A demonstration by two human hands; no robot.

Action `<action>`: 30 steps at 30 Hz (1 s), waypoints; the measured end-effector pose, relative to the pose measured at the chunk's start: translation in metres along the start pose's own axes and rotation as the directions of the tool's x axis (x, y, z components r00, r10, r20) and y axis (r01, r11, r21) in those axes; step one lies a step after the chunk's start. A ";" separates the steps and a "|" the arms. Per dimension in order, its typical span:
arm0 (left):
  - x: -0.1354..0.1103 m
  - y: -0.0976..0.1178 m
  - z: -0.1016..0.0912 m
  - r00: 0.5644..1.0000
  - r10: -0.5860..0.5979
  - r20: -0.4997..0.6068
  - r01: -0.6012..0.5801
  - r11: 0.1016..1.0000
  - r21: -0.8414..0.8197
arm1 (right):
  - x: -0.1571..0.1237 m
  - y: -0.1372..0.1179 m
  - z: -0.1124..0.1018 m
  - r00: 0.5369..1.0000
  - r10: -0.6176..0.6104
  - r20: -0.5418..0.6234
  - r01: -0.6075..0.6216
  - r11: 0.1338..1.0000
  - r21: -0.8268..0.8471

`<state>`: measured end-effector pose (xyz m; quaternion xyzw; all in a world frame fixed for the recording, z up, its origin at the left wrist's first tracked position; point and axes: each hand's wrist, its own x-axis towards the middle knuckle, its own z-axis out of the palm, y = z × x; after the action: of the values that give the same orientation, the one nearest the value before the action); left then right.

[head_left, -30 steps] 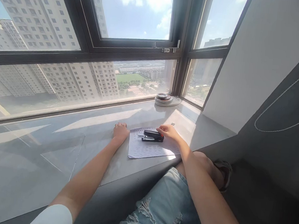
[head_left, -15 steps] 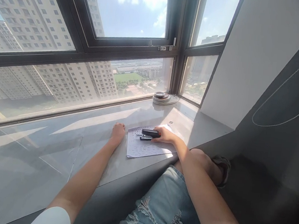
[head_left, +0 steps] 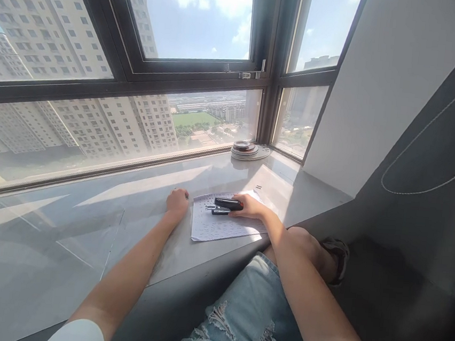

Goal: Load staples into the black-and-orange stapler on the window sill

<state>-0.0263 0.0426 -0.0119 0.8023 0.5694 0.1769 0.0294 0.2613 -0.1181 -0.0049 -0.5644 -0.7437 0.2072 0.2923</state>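
Note:
My right hand (head_left: 247, 206) grips the rear end of a black stapler (head_left: 227, 204) over printed sheets of paper (head_left: 209, 229). The stapler's jaws point left, with its top arm lifted from its base and a metal part showing between them. Left of the paper, my left hand (head_left: 177, 202) rests on the sill, its fingers curled into a fist. A small dark spot shows at its fingertips; what it holds, if anything, I cannot make out. Two small strips, perhaps staples (head_left: 258, 187), lie just beyond the paper.
A stack of plates or coasters (head_left: 245, 150) stands in the far corner of the pale windowsill (head_left: 140, 242). Dark window frames (head_left: 188, 80) rise behind it. A beaded cord (head_left: 394, 191) hangs at the right. My legs in denim shorts (head_left: 255, 302) are below the sill's front edge.
The view has shifted very slightly. My left hand's fingers look curled a little tighter. My right hand keeps the stapler in nearly the same place over the paper.

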 end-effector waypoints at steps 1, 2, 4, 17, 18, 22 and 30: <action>0.001 -0.001 0.001 1.000 0.000 -0.004 0.000 1.000 -0.009 | 0.000 0.000 0.000 1.000 0.000 0.001 0.000 1.000 -0.002; 0.001 -0.002 0.001 1.000 0.005 -0.010 -0.005 1.000 -0.017 | 0.000 0.000 0.000 1.000 0.000 0.001 0.000 1.000 -0.003; 0.002 -0.003 0.003 1.000 0.018 -0.023 -0.018 0.999 -0.030 | 0.000 -0.001 0.000 1.000 0.001 0.002 -0.001 1.000 -0.002; 0.004 0.006 0.013 0.985 0.070 -0.159 -0.090 0.988 -0.126 | -0.001 -0.002 0.000 1.000 0.001 0.001 -0.001 1.000 0.007; 0.004 0.008 0.013 0.977 0.102 -0.188 -0.134 0.977 -0.164 | -0.001 -0.002 0.000 1.000 0.003 0.001 -0.003 1.000 0.006; 0.002 0.014 0.011 0.924 0.248 -0.290 -0.337 0.887 -0.317 | 0.000 -0.002 0.000 1.000 -0.001 -0.005 0.001 1.000 0.007; -0.001 0.022 0.013 0.854 0.419 -0.308 -0.517 0.738 -0.433 | 0.000 -0.001 0.000 1.000 -0.021 -0.001 0.021 1.000 -0.003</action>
<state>-0.0026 0.0359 -0.0191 0.8633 0.2825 0.3955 0.1364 0.2601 -0.1181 -0.0043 -0.5570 -0.7498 0.2026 0.2940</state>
